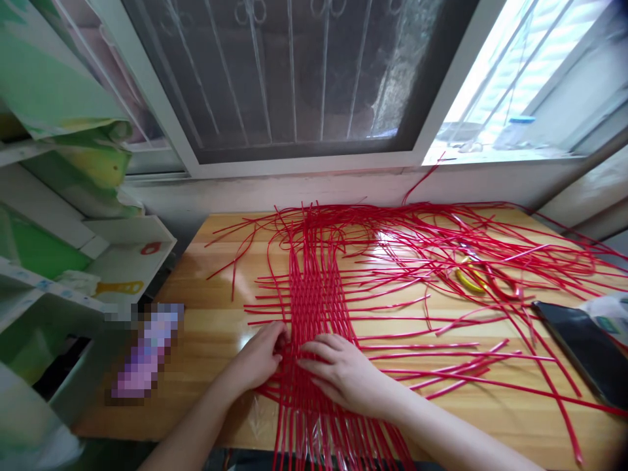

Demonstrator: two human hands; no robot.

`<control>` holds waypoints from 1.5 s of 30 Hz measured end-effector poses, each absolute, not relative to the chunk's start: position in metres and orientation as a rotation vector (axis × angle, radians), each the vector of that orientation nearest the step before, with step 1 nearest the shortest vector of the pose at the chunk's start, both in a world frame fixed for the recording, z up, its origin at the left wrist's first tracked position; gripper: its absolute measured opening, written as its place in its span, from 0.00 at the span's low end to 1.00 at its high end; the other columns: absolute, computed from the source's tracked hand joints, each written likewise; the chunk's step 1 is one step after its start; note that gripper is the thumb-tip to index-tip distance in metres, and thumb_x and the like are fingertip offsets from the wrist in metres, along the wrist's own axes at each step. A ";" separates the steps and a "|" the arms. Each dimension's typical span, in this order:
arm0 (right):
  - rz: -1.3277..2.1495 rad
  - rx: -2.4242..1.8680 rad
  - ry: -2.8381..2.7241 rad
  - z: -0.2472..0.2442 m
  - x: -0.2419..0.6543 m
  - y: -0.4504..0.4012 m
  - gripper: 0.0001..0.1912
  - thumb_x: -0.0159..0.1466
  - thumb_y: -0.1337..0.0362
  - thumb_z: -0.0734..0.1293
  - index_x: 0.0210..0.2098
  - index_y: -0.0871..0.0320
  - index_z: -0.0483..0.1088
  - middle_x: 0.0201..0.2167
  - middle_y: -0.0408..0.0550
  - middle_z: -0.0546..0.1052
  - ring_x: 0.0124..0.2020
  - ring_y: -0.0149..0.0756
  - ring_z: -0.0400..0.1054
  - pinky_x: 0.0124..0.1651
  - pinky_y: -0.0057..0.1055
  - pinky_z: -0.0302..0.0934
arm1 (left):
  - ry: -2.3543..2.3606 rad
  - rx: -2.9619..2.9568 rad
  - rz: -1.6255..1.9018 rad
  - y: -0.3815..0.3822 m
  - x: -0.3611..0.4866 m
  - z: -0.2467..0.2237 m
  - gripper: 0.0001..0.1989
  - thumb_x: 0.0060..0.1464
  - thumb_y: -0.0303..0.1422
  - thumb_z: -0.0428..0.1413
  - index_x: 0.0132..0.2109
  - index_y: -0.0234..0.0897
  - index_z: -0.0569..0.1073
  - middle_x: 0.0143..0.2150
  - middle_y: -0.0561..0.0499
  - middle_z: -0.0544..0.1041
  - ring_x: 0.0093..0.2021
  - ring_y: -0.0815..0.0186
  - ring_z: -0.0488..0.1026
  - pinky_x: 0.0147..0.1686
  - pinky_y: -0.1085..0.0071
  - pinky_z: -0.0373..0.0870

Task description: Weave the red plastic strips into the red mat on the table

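A woven panel of red strands (314, 297) lies on the wooden table (196, 353), its loose ends spreading left, right and over the front edge. At the panel's left edge is my left hand (265, 353), its fingers curled in a pinch by the strands; what lies between the fingertips is too small to name. My right hand (343, 373) rests palm down on the weave, fingers spread over the strands and pointing left. A clear plastic film (314, 435) shows among the strands near the front edge.
Many loose red strands (417, 222) pile along the back and right. Yellow-handled pliers (471, 276) lie partly under them. A black phone (579, 347) is at the right, a blurred pink-purple item (150, 353) at the left. Beyond the table are a window (304, 167) and a shelf (122, 261).
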State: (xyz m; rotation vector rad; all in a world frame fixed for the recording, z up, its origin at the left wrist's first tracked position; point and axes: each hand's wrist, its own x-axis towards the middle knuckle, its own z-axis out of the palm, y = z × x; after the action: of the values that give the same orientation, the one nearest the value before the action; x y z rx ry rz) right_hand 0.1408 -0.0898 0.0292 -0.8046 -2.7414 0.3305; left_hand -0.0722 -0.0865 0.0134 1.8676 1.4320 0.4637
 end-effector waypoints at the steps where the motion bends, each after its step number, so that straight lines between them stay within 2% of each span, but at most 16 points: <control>1: 0.331 -0.722 -2.786 0.030 0.134 -0.090 0.17 0.61 0.62 0.58 0.50 0.50 0.62 0.49 0.44 0.67 0.49 0.37 0.56 0.50 0.35 0.52 | 1.423 1.860 0.471 -0.085 -0.071 0.013 0.15 0.36 0.18 0.46 0.34 0.38 0.63 0.33 0.54 0.67 0.32 0.69 0.64 0.33 0.74 0.61; 5: 0.287 -0.607 -2.866 0.025 0.115 -0.085 0.15 0.62 0.62 0.56 0.48 0.54 0.64 0.48 0.45 0.68 0.49 0.36 0.57 0.51 0.34 0.52 | 1.400 1.836 0.485 -0.081 -0.070 0.011 0.12 0.39 0.20 0.46 0.33 0.37 0.63 0.31 0.54 0.68 0.30 0.70 0.64 0.31 0.75 0.60; 9: 0.303 -0.587 -2.844 0.013 0.113 -0.081 0.13 0.62 0.63 0.56 0.43 0.54 0.67 0.48 0.43 0.69 0.51 0.36 0.56 0.52 0.35 0.52 | 1.404 1.886 0.416 -0.078 -0.073 0.016 0.11 0.37 0.20 0.47 0.31 0.37 0.63 0.30 0.55 0.68 0.31 0.69 0.63 0.31 0.75 0.60; 15: 0.370 -0.594 -2.762 -0.004 0.117 -0.085 0.16 0.61 0.62 0.57 0.47 0.57 0.66 0.49 0.46 0.69 0.53 0.36 0.55 0.55 0.34 0.49 | 1.422 1.911 0.331 -0.078 -0.074 0.018 0.10 0.41 0.21 0.46 0.32 0.37 0.65 0.33 0.52 0.69 0.34 0.68 0.64 0.35 0.73 0.61; 19: 0.377 -0.611 -2.808 0.003 0.116 -0.084 0.18 0.60 0.62 0.58 0.50 0.58 0.63 0.43 0.50 0.70 0.49 0.37 0.57 0.52 0.35 0.52 | 1.558 1.945 0.437 -0.085 -0.068 0.014 0.13 0.40 0.19 0.46 0.33 0.37 0.64 0.34 0.52 0.67 0.37 0.67 0.64 0.38 0.72 0.61; 22: 0.364 -0.623 -2.846 0.010 0.116 -0.083 0.19 0.60 0.61 0.58 0.50 0.57 0.62 0.43 0.50 0.69 0.48 0.38 0.58 0.51 0.37 0.53 | 1.593 1.916 0.531 -0.088 -0.063 0.009 0.15 0.38 0.17 0.45 0.34 0.38 0.63 0.36 0.52 0.65 0.36 0.69 0.64 0.37 0.73 0.62; 27: 0.344 -0.642 -2.857 0.009 0.115 -0.083 0.17 0.58 0.61 0.61 0.46 0.59 0.65 0.44 0.52 0.68 0.48 0.39 0.56 0.52 0.37 0.51 | 1.547 1.778 0.607 -0.079 -0.060 0.001 0.16 0.37 0.15 0.45 0.33 0.37 0.61 0.36 0.52 0.63 0.32 0.72 0.64 0.31 0.77 0.64; 34: 0.324 -0.691 -2.840 0.006 0.115 -0.083 0.14 0.56 0.60 0.63 0.41 0.58 0.67 0.45 0.50 0.66 0.48 0.40 0.55 0.52 0.36 0.51 | 1.543 1.712 0.742 -0.075 -0.056 -0.007 0.16 0.36 0.14 0.45 0.32 0.37 0.61 0.34 0.53 0.63 0.33 0.71 0.65 0.33 0.74 0.66; 40: 0.368 -0.741 -2.795 0.006 0.113 -0.083 0.14 0.56 0.61 0.63 0.41 0.56 0.66 0.47 0.50 0.65 0.49 0.39 0.53 0.52 0.36 0.50 | 1.557 1.586 1.051 -0.075 -0.047 -0.016 0.14 0.42 0.17 0.46 0.35 0.38 0.61 0.37 0.52 0.62 0.36 0.70 0.67 0.37 0.70 0.69; 45: 0.404 -0.814 -2.734 0.002 0.113 -0.081 0.12 0.56 0.62 0.62 0.40 0.54 0.68 0.46 0.50 0.65 0.49 0.40 0.52 0.51 0.37 0.50 | 1.731 1.754 1.226 -0.065 -0.042 -0.013 0.12 0.46 0.20 0.45 0.37 0.38 0.62 0.37 0.51 0.63 0.38 0.67 0.65 0.40 0.66 0.68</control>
State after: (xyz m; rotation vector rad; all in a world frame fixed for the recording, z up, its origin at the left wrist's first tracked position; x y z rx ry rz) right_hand 0.1133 -0.0814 0.0022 -0.8142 -2.7339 0.4035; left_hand -0.0416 -0.0650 -0.0127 1.7539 1.7308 1.2256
